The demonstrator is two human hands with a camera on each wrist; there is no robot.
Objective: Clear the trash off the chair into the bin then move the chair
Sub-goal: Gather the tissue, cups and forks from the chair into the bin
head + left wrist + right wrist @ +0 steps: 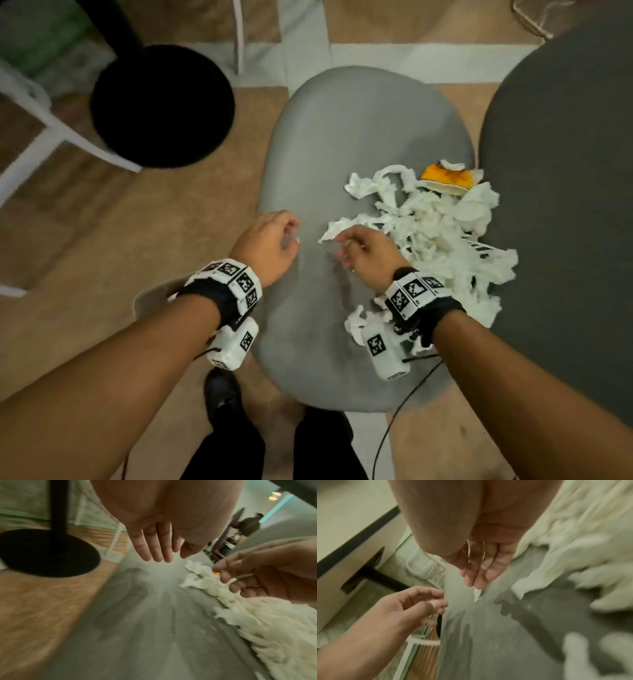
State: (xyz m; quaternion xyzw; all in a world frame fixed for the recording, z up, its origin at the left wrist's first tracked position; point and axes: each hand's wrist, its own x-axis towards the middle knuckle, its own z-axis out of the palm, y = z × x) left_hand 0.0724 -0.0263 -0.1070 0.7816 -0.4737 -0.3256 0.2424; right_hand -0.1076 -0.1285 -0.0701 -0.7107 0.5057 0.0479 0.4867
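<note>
Torn white tissue trash (435,236) is lying heaped across the right half of the grey chair seat (346,137), with an orange wrapper scrap (445,176) sitting at the heap's far edge.

Lighting dim and warm on my head feed. Both wrist feeds are motion-blurred, smeared worst at the edges, with wide-angle bending. Soft hand shadows fall on the grey seat (513,615); tissue pile (590,547) out of focus.
</note>
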